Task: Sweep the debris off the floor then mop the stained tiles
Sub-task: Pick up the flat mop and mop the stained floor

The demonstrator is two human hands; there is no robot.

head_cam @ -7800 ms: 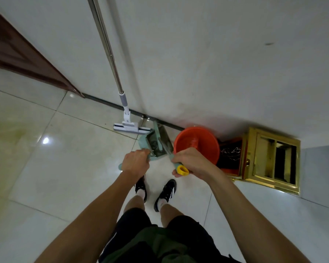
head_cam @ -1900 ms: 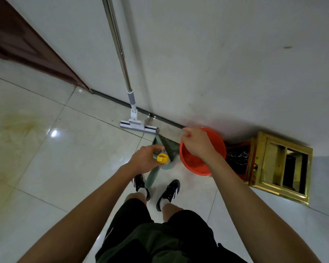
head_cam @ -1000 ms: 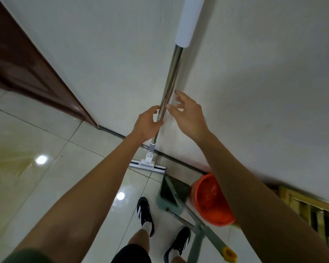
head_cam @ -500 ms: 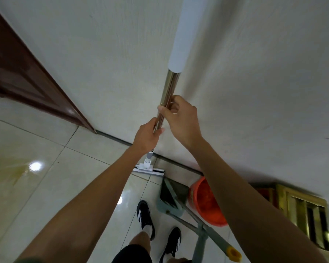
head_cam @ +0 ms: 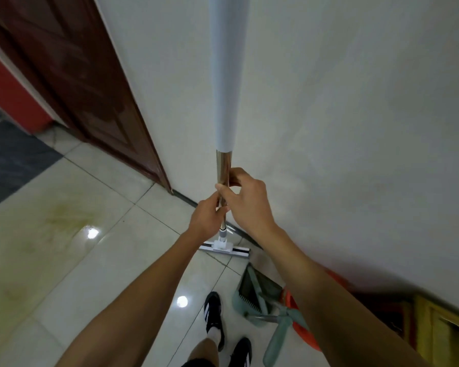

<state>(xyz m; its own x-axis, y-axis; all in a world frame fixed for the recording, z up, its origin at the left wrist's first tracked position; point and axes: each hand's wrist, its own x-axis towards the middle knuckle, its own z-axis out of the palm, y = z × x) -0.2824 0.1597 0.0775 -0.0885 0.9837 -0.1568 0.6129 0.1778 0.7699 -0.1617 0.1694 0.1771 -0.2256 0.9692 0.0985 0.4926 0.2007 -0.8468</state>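
While both hands grip the mop pole, left hand below right hand, bucket at 5 o'clock half hidden by forearm.

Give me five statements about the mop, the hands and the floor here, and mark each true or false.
1. Both hands, left hand and right hand, grip the mop handle. True.
2. The mop head is raised off the floor. False: it rests on the tiles by the wall.
3. A yellowish stain marks the tiles to the left. True.
4. The dustpan hangs on the wall. False: it sits on the floor.
5. The bucket is blue. False: it is orange.
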